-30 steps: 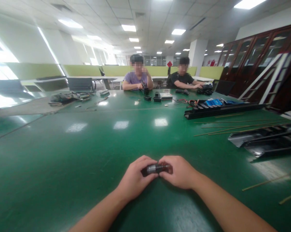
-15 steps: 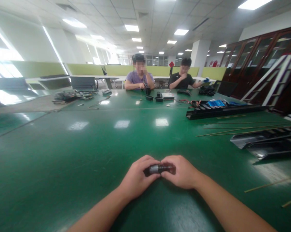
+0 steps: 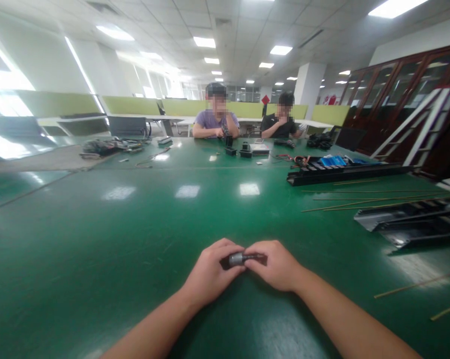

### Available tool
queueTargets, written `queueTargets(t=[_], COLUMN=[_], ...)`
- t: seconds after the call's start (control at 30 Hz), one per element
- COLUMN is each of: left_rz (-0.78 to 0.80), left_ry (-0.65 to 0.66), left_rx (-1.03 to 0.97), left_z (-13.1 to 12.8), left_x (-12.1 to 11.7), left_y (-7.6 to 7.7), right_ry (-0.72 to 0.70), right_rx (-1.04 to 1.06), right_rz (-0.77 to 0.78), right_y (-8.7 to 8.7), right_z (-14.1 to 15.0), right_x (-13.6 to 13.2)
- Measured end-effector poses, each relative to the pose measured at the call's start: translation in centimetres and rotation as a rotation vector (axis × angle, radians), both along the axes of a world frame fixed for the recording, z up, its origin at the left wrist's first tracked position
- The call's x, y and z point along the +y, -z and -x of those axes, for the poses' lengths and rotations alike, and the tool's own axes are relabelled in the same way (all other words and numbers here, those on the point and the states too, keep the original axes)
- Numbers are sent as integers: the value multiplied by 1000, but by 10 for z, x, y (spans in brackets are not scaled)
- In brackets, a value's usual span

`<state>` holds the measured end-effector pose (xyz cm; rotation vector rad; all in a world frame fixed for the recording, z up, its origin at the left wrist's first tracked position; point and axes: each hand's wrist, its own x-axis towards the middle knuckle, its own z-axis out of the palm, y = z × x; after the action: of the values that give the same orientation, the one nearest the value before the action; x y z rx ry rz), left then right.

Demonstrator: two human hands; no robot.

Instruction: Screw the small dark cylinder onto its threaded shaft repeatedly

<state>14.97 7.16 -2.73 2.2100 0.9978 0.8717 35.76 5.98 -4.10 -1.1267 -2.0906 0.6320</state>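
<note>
A small dark cylindrical part with a grey band [image 3: 236, 259] lies level between my two hands, low over the green table [image 3: 142, 229]. Round its thicker left end, the thumb and fingers of my left hand [image 3: 213, 267] are closed. On the thinner, ribbed right end my right hand [image 3: 275, 264] has closed its thumb and fingers. The fingertips of both hands nearly meet at the part's middle. My fingers cover both of its ends, and its exact kind is too small to make out.
At the right lie long black metal channels [image 3: 415, 227] and thin yellowish rods [image 3: 344, 203]. Another channel [image 3: 344, 173] holds blue pieces. Two people sit across the table, near small black devices [image 3: 245, 150]. A cluttered pile [image 3: 103, 147] lies far left. A stepladder [image 3: 429, 124] stands far right.
My right thumb and fingers have shifted left along the part, covering more of its ribbed middle. The right-hand person across the table has drawn an outstretched hand back a little.
</note>
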Motion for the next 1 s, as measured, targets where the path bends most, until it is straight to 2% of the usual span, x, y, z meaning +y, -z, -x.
queueTargets(t=[0.33,1.0], left_rz=[2,-9], left_ry=[-33,-19], left_rx=[8,25], left_z=[-1,1], left_x=[1,1], left_y=[1,2], right_ry=[-16,-19], right_rx=[-57,-41], right_rz=[-99,-82], right_y=[2,1], right_z=[-1,-2], right_x=[3,3])
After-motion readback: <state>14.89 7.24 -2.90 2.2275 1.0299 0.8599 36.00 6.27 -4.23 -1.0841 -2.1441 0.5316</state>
